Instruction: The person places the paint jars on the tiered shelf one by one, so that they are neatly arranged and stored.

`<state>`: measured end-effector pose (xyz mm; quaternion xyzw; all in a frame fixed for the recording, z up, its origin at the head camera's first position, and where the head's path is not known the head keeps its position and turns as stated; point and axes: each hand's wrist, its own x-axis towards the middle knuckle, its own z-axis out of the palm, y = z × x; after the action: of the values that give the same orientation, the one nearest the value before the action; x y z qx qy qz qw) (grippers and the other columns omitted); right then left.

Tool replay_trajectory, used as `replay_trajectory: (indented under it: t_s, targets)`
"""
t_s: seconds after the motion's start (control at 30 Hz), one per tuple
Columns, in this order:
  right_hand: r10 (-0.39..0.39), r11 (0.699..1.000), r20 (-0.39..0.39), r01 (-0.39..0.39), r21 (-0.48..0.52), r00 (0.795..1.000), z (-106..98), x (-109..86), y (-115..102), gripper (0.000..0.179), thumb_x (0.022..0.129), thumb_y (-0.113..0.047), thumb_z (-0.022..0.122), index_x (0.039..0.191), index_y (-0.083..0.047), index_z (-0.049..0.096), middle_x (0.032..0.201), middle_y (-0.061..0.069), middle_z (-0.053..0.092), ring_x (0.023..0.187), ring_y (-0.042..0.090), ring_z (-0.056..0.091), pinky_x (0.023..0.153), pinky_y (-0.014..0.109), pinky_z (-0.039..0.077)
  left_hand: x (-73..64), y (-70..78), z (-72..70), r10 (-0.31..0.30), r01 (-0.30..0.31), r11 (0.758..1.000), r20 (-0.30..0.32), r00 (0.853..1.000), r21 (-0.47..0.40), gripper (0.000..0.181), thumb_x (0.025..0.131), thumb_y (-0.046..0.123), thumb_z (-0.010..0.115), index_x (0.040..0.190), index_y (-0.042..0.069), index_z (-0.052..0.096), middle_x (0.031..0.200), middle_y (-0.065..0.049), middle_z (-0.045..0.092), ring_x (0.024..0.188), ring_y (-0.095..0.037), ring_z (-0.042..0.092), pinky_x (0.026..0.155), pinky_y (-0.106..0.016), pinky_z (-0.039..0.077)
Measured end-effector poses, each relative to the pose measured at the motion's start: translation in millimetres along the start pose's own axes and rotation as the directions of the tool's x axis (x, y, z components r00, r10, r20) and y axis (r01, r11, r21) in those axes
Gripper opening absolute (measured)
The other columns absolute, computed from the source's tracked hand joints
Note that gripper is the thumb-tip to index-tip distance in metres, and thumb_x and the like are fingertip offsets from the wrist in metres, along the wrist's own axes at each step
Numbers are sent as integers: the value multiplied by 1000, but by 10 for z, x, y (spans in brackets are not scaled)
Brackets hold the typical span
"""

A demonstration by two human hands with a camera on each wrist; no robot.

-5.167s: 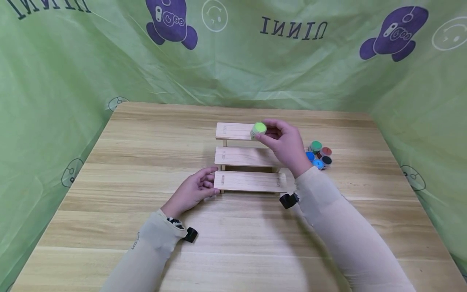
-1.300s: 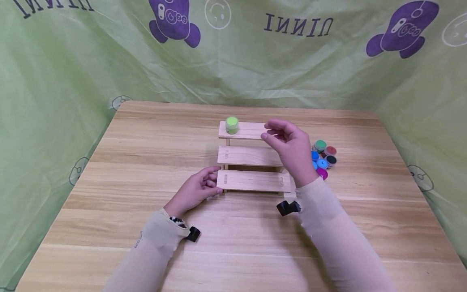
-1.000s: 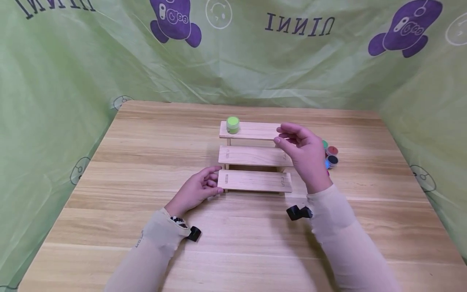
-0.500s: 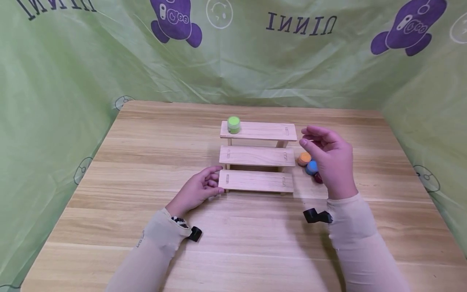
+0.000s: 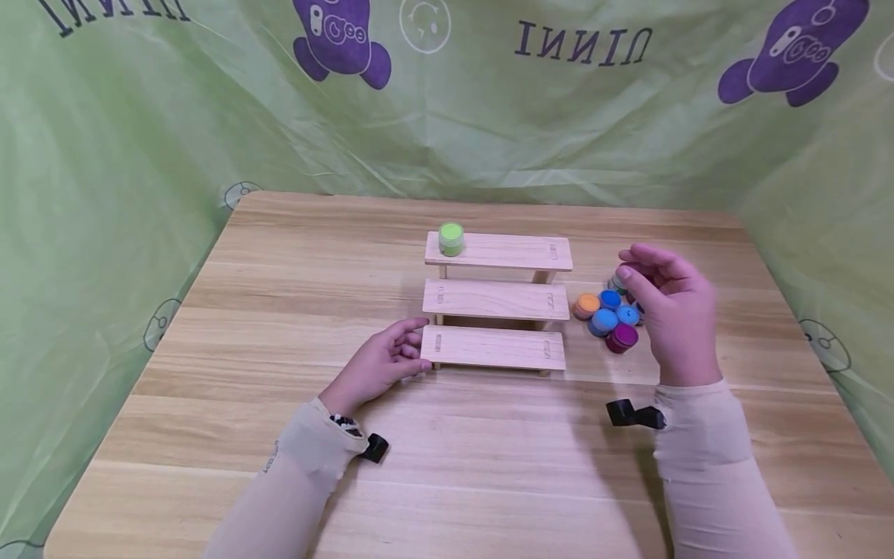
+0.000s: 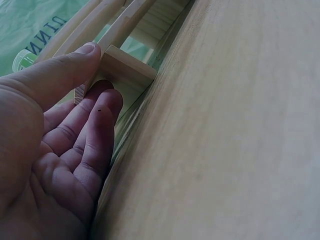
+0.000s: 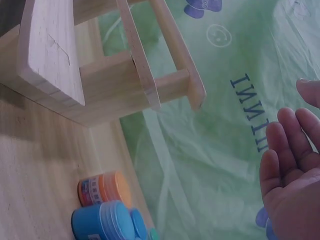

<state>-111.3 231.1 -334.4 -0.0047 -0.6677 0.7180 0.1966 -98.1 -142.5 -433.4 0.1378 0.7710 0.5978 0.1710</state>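
Observation:
A three-tier wooden display stand [image 5: 497, 299] stands mid-table. Its lowest step's left end sits between the thumb and fingers of my left hand [image 5: 377, 361]; in the left wrist view the thumb [image 6: 75, 67] lies along the board and the fingers curl by its underside. One lime-green paint jar [image 5: 451, 239] stands at the left of the top step. My right hand [image 5: 673, 310] is raised over the right side of a jar cluster, holding nothing, its fingers loosely bent in the right wrist view. A green jar [image 5: 618, 284] shows partly behind its thumb.
Right of the stand are an orange jar [image 5: 587, 306], a dark blue jar [image 5: 610, 301], lighter blue jars [image 5: 604, 321] and a magenta jar [image 5: 621, 337]. My right hand hides others. A green printed curtain [image 5: 489, 140] surrounds the wooden table [image 5: 447, 481].
My right hand carried the lime-green jar to the top step's left end and let go, then moved right over the other jars. My left hand has stayed at the stand.

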Motion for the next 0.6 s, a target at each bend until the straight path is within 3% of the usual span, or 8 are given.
replay_trajectory:
  t_s: [0.17, 0.6]
  targets:
    - [-11, 1000, -27, 11, -4, 1000, -62, 30, 15, 31, 85, 2, 78, 114, 7, 69, 103, 10, 73, 92, 20, 64, 76, 18, 53, 10, -16, 2, -7, 7, 1000, -6, 1000, 2, 67, 87, 2, 77, 146, 2, 46, 114, -15, 63, 95, -21, 62, 78, -24, 56]
    - [73, 996, -153, -79, -33, 986, -340, 178, 197, 33, 82, -3, 82, 114, 0, 72, 106, 9, 72, 93, 18, 65, 75, 16, 55, 21, -39, -9, 4, -4, 1000, -1, 1000, -11, 68, 86, 0, 77, 147, 1, 45, 115, -16, 63, 95, -21, 62, 78, -24, 56]
